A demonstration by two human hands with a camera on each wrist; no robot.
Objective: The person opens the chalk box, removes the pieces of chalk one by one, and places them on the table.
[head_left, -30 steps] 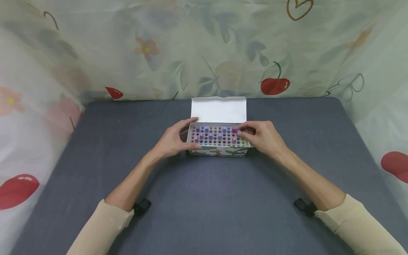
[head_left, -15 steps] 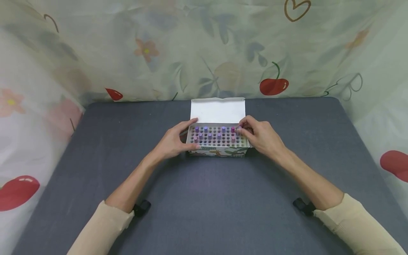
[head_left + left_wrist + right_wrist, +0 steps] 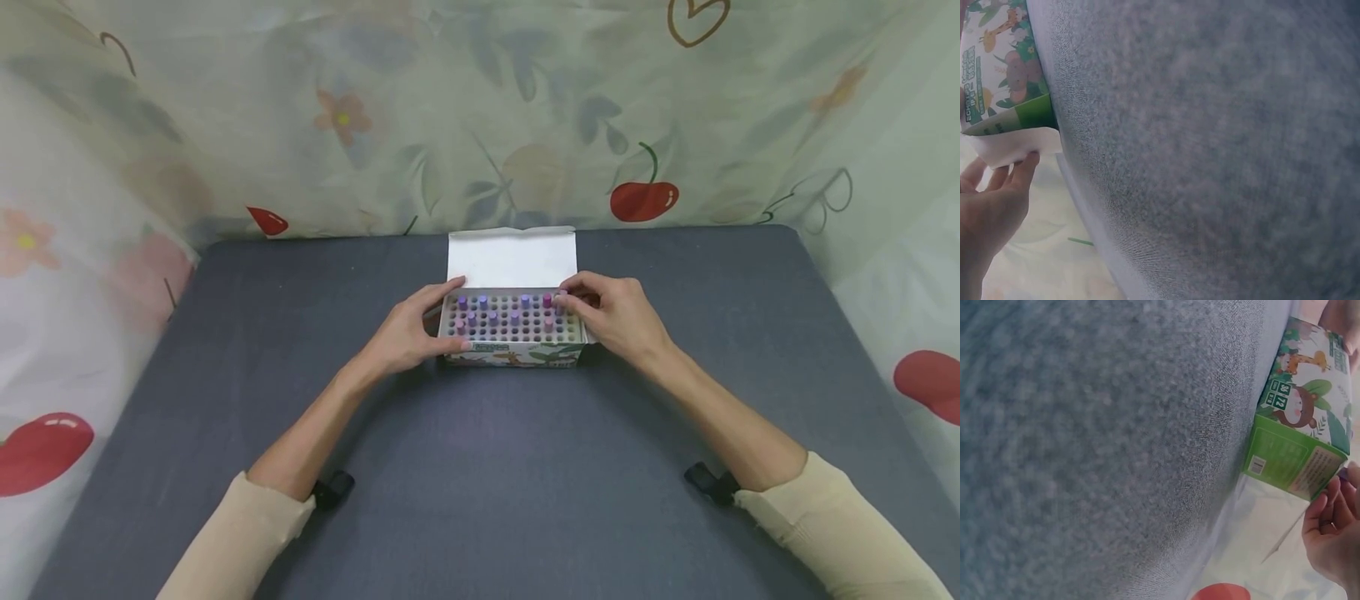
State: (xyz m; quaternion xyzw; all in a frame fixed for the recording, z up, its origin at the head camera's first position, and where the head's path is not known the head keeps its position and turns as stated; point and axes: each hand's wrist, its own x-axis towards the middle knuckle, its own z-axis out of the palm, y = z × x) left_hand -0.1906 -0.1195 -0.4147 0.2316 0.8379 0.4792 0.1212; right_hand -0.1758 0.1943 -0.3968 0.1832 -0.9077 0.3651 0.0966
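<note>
A printed cardboard box [image 3: 517,357] stands on the table with its lid [image 3: 512,257] folded back. Inside is a perforated white rack [image 3: 505,333] with several purple and pink markers [image 3: 492,318] upright in its holes. My left hand [image 3: 405,331] grips the box's left end, thumb on the front edge and fingers towards the back. At the right end, my right hand [image 3: 622,315] pinches a purple marker [image 3: 561,305] between thumb and forefinger. The right wrist view shows that hand [image 3: 1335,531] beside the box's green end [image 3: 1291,456]; its marker is mostly hidden.
A dark grey cloth-covered table [image 3: 495,467] surrounds the box. Behind it hangs a pale curtain [image 3: 375,167] printed with flowers and cherries. Black straps with small devices [image 3: 333,490] are on both wrists.
My right hand's fingers have shifted slightly up and back, and the purple marker between them sits a little higher. My left hand keeps its hold on the box.
</note>
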